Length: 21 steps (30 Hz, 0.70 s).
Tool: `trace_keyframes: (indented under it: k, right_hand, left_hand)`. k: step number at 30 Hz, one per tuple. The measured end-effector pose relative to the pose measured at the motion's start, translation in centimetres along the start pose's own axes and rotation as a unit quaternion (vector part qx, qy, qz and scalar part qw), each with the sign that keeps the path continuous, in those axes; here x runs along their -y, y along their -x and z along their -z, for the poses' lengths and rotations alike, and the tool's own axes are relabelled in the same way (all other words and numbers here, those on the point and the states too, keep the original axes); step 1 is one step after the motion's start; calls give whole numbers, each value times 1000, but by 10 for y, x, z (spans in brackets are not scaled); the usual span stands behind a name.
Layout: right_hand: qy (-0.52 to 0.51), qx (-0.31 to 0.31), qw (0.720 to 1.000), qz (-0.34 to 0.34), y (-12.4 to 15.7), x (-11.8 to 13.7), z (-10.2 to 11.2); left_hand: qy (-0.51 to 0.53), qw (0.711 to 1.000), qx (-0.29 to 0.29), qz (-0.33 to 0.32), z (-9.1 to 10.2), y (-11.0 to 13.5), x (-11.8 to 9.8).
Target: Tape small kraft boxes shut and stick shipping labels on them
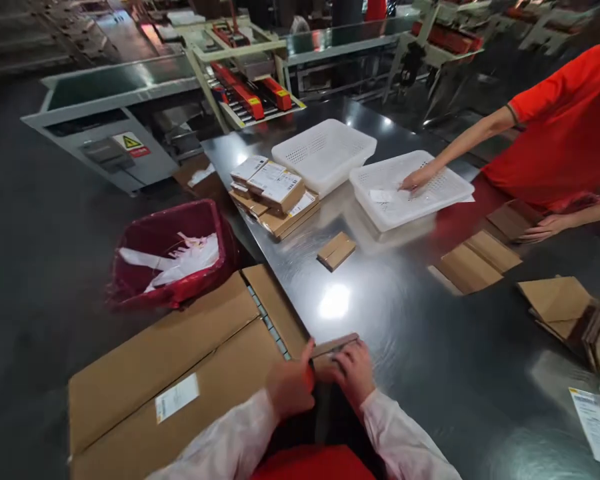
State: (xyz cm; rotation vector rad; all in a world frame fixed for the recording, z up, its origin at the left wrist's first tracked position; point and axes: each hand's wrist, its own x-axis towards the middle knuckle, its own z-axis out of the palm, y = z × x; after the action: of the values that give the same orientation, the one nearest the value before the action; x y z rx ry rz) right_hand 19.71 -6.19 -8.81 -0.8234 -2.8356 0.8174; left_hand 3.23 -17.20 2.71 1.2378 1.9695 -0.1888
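Both my hands meet at the near edge of the steel table (390, 313). My left hand (290, 387) and my right hand (354, 372) are closed around a small flat cardboard box (333, 346), held between them close to my body. Another small cardboard box (336, 250) lies alone in the middle of the table. A stack of labelled cardboard boxes (275, 197) sits further back.
Two white perforated trays (325, 153) (410, 193) stand at the back; a person in a red shirt (565, 127) touches the right one. Flattened cartons (475, 260) lie right. A large carton (170, 380) and red bin (170, 257) stand left.
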Motion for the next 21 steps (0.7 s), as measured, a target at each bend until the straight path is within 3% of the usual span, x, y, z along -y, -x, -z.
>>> trace_keyframes:
  k: [4, 8, 10, 13, 17, 19, 21]
  right_hand:
    - [-16, -134, 982, -134, -2, -17, -7]
    - [-68, -170, 958, -223, -19, -29, -7]
    - [-80, -187, 950, -236, -24, -29, -10]
    - [-74, -215, 945, -235, -26, -26, -13]
    - [-62, -218, 946, -234, -25, -23, -14]
    - [-62, -217, 945, -237, -24, -21, -13]
    - [-56, -218, 945, -239, -23, -18, -12]
  left_hand:
    - [-46, 998, 38, 2, -20, -11, -16]
    - [-103, 994, 28, 26, -40, -15, -21]
    - [-90, 996, 20, 13, -33, -9, -18]
    - [-63, 998, 1, -16, -6, 13, -7]
    - [-32, 994, -77, -76, 23, 38, 0]
    - [-1, 988, -115, -100, 24, 37, -2]
    - [13, 989, -111, -96, 14, 30, -3]
